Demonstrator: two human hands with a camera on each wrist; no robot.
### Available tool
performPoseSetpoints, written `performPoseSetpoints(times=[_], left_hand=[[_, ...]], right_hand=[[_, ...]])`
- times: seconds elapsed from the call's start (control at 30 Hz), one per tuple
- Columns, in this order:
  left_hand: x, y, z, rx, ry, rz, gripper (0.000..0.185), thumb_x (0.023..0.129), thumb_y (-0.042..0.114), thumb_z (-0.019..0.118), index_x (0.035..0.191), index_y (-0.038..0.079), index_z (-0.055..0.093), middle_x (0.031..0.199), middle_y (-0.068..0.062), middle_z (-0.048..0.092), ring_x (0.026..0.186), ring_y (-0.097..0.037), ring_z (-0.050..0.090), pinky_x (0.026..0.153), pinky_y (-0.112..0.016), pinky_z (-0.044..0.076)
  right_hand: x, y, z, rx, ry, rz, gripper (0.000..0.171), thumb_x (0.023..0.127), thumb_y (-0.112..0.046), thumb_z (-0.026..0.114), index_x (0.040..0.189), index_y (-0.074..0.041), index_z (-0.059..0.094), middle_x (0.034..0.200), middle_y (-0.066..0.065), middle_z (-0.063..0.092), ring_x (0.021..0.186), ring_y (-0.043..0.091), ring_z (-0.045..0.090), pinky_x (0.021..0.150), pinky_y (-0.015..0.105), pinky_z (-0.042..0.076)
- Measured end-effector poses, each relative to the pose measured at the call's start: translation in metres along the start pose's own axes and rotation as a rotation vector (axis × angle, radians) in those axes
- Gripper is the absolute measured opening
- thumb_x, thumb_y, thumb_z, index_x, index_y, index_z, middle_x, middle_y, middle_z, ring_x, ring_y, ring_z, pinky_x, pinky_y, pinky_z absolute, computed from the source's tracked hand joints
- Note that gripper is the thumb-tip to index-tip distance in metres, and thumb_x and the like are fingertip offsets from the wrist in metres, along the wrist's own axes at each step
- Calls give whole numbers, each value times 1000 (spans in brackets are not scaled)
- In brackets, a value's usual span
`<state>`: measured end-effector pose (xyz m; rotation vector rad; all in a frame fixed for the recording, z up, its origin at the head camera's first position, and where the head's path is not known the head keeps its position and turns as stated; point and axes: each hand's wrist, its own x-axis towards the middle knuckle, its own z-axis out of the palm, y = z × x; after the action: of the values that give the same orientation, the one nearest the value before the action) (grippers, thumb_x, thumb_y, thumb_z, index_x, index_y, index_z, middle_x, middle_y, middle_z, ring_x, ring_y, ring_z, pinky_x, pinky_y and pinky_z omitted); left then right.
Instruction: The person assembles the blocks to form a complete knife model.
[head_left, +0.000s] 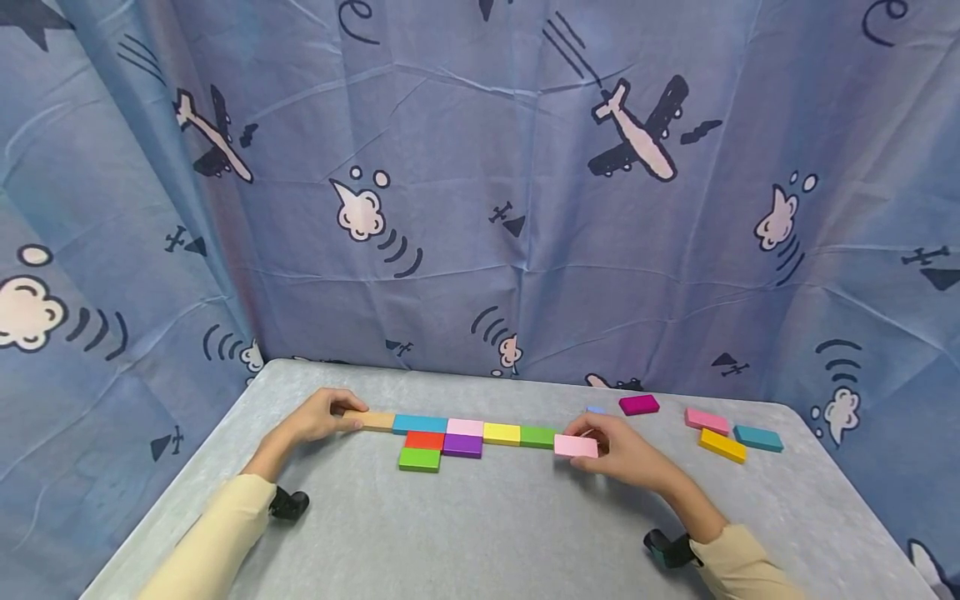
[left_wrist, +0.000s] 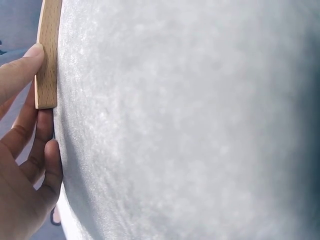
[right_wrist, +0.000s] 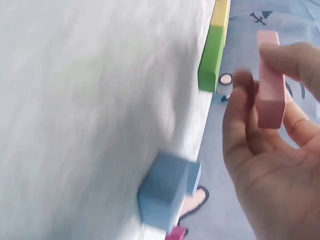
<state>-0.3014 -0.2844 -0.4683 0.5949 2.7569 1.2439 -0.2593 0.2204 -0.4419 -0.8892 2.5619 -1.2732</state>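
A row of flat coloured blocks runs across the table. At its left end my left hand [head_left: 324,415] holds a plain wooden block [head_left: 377,422] between thumb and fingers. Rightward follow a blue block [head_left: 420,425], a pink one [head_left: 465,427], a yellow one [head_left: 502,433] and a green one [head_left: 537,437]. Beyond that end, my right hand [head_left: 626,452] pinches a pale pink block [right_wrist: 271,85], raised off the table in the right wrist view. Red [head_left: 424,440], purple [head_left: 462,447] and light green [head_left: 419,460] blocks lie on the near side of the row.
Behind my right hand lie blue blocks [right_wrist: 165,190], mostly hidden in the head view, and a magenta block [head_left: 639,405]. Farther right are pink [head_left: 707,421], yellow-orange [head_left: 722,446] and teal [head_left: 758,438] blocks. A patterned blue curtain [head_left: 450,275] hangs around the grey table [head_left: 480,533].
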Motion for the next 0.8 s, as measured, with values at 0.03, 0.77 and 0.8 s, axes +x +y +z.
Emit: performPoseSetpoints(times=[0.03, 0.77, 0.8], left_hand=[[0, 0, 0, -2, 1, -3, 19, 78, 8, 76, 97, 5, 71, 91, -4, 66, 82, -19, 57, 72, -32, 46], [-2, 3, 0, -6, 13, 15, 20, 78, 7, 76, 96, 1, 70, 92, -9, 66, 81, -19, 57, 71, -29, 45], [-2, 3, 0, -7, 13, 20, 20, 78, 7, 76, 96, 1, 70, 92, -9, 65, 81, -20, 57, 70, -30, 46]], right_hand=[[2, 0, 2, -2, 1, -8, 29, 80, -9, 75, 104, -15, 62, 97, 0, 61, 88, 25, 55, 74, 34, 46], [50, -27, 50, -3, -17, -116, 28, 76, -11, 78, 101, -15, 65, 90, -3, 60, 83, 19, 54, 73, 39, 48], [51, -28, 52, -5, -23, -116, 28, 76, -11, 78, 101, -15, 65, 90, -3, 60, 83, 19, 54, 73, 40, 48]])
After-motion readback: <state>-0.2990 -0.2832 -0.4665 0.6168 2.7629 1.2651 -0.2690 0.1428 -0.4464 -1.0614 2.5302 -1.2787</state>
